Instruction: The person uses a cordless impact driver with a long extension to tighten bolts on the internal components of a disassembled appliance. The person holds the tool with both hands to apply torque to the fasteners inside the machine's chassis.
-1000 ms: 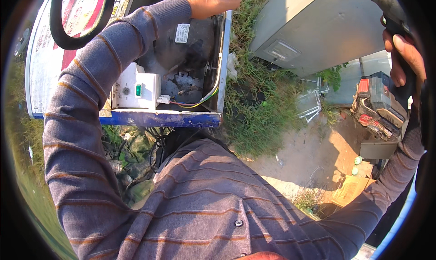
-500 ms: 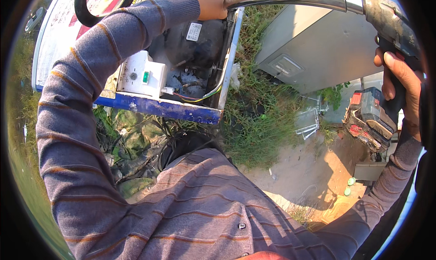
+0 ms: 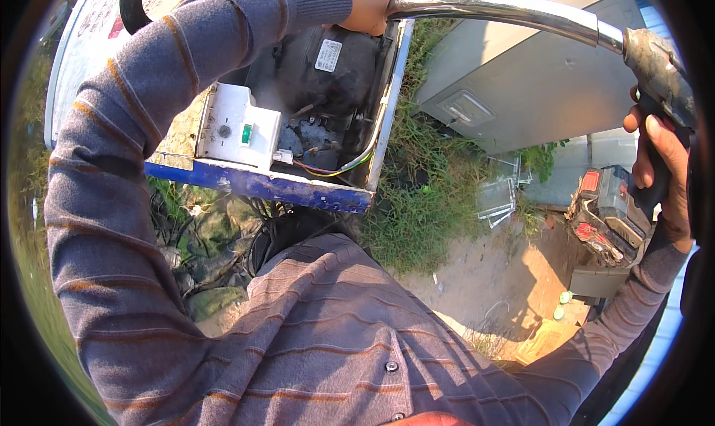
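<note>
At the top, my left hand (image 3: 365,5) is closed round the left end of a curved chrome tube (image 3: 506,13). On the right, my right hand (image 3: 663,150) grips the black handle of the tool with a weathered metal body (image 3: 648,61) that the tube joins. Beneath my left hand lies an open appliance compartment with a dark compressor (image 3: 328,87), a white box with a green switch (image 3: 264,139), coloured wires and a dented blue edge (image 3: 290,188). The tube's left end is hidden by my hand.
A large grey metal cabinet (image 3: 536,83) stands at the upper right, above a worn toolbox (image 3: 603,214). Grass (image 3: 417,232), a sandy patch (image 3: 477,292), cardboard (image 3: 547,340) and tangled cloth and cables (image 3: 223,240) lie below. A black loop (image 3: 132,1) is at top left.
The chrome tube and tool have come lower into view, with my right hand lower too. My left hand has shifted slightly right. Both hands keep their grip.
</note>
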`<move>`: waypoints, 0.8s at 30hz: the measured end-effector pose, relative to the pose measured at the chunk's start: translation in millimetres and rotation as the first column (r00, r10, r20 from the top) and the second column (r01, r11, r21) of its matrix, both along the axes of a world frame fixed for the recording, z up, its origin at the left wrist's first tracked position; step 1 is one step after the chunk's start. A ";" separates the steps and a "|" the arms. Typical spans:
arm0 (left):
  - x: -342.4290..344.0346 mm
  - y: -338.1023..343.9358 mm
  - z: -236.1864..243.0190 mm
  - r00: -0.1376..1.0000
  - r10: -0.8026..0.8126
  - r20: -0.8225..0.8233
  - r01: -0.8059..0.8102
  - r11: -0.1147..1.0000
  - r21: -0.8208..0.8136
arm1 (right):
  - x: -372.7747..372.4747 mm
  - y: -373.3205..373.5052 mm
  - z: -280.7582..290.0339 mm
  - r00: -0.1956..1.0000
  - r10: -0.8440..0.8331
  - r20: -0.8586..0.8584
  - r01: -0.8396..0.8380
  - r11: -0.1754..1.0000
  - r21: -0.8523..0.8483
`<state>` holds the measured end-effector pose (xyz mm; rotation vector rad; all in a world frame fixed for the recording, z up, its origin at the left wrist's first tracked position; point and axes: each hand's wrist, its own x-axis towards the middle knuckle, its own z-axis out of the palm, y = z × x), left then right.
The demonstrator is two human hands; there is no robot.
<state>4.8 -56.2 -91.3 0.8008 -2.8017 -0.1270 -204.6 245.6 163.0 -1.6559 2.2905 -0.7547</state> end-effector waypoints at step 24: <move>-8.5 -54.0 18.4 0.994 -0.055 -0.089 0.053 0.998 -0.023 | 23.9 -63.6 41.8 0.992 -0.109 -0.071 0.117 0.984 0.135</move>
